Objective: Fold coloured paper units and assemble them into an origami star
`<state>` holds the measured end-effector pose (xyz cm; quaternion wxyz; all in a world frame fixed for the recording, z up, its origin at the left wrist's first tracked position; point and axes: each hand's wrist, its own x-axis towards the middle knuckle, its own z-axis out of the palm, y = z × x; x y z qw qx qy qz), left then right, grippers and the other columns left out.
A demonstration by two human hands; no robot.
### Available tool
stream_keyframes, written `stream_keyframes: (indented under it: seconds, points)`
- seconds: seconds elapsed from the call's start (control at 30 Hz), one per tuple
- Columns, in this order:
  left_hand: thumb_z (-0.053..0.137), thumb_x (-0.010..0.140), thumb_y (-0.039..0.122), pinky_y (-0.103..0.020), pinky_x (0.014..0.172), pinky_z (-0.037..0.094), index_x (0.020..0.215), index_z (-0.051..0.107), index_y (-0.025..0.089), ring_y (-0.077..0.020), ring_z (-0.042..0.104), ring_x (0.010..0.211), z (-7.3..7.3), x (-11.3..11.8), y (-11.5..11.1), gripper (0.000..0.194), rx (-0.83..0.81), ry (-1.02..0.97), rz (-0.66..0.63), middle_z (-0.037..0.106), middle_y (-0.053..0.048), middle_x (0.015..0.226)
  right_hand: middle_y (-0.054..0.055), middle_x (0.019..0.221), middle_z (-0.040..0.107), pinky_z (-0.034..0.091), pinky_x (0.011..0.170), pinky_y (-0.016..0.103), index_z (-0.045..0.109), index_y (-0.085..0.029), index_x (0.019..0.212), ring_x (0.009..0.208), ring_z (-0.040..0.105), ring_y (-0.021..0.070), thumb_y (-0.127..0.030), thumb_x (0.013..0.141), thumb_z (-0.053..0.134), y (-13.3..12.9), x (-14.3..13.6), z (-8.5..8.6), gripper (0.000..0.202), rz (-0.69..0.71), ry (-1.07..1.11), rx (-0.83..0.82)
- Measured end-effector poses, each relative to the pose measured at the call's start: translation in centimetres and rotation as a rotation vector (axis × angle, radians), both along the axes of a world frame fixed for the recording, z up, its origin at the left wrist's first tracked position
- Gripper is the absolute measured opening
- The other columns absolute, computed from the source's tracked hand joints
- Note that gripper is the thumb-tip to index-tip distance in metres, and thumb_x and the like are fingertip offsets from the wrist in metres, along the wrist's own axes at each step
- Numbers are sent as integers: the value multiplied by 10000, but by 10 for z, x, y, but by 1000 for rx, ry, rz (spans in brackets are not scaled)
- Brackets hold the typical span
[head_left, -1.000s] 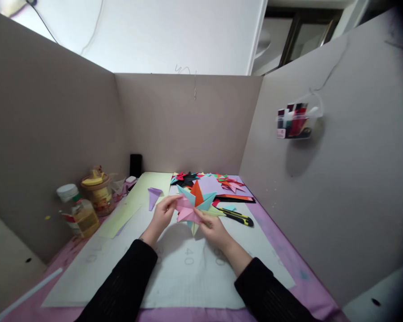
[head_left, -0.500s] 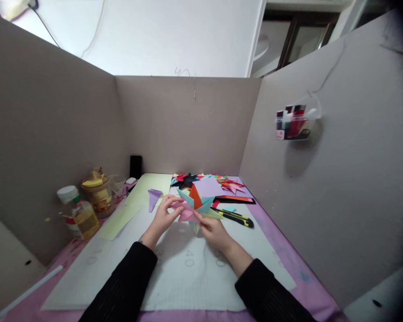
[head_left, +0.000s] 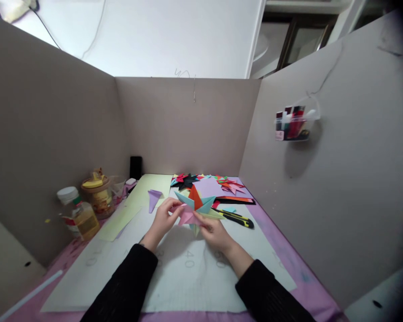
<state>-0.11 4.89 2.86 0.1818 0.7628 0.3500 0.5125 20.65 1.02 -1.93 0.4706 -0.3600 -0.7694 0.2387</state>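
Between my hands, above the white sheet [head_left: 188, 286], is a folded paper star [head_left: 204, 204] with light blue, orange, pink and pale green points. My left hand [head_left: 164, 219] pinches its pink part on the left side, thumb toward me. With thumb and fingers closed, my right hand [head_left: 215, 232] grips the lower right side near the pale green points. The undersides of the fingers are partly hidden by the paper. A single folded purple paper piece [head_left: 153, 200] lies left of the star, apart from my left hand.
A yellow-black utility knife [head_left: 237, 219] lies right of my hands. Farther back are a purple square sheet [head_left: 208, 188] and several folded stars [head_left: 188, 181]. Bottle [head_left: 82, 217] and jar [head_left: 99, 197] stand left. Grey panels [head_left: 188, 125] enclose the table; a plastic tub [head_left: 295, 123] hangs right.
The pink part of the star has shifted slightly between my fingers, and the light blue points look spread a little wider. Both hands keep their grip in nearly the same place.
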Motion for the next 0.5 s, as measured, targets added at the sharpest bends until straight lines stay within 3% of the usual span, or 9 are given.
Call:
stream_keyframes:
  seconds: [0.27,0.5]
  points:
    - [561,867,260,-278,690,473,902,647,201,-172,579,803,-5,0,1,111,80,-16,10,625,-56,866,60,1314,562,437,1015,411,488,-221,1334,1185,564,232,-96,769,509,-3,-4,7,579,26,59,-27]
    - [575,848,274,-356,817,463,998,656,219,-208,573,890,-3,2,0,179,65,4,84,635,-76,967,46,1333,542,406,1048,416,479,-233,1341,1212,541,222,-57,735,486,-5,-4,7,631,18,21,39]
